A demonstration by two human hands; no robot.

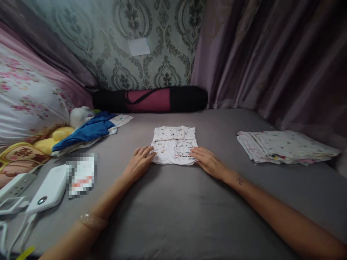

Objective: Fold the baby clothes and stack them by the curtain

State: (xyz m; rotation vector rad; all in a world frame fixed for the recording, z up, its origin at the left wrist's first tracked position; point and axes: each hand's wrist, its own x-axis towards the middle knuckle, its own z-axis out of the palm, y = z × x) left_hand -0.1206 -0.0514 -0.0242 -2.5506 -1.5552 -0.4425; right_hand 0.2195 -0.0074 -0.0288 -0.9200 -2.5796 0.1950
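Observation:
A small white folded garment with a cartoon print and tiny dots lies on the grey bed sheet in front of me. My left hand rests flat at its lower left corner, fingers stretched onto the cloth edge. My right hand lies flat at its lower right corner, fingers also touching the fabric. Neither hand grips anything. A clear bangle sits on my left wrist.
A stack of folded printed cloths lies at the right. Blue and white clothes, plush toys and a floral pillow are at the left. A power bank and power strip sit near left. A rolled black-and-pink bag lines the wall.

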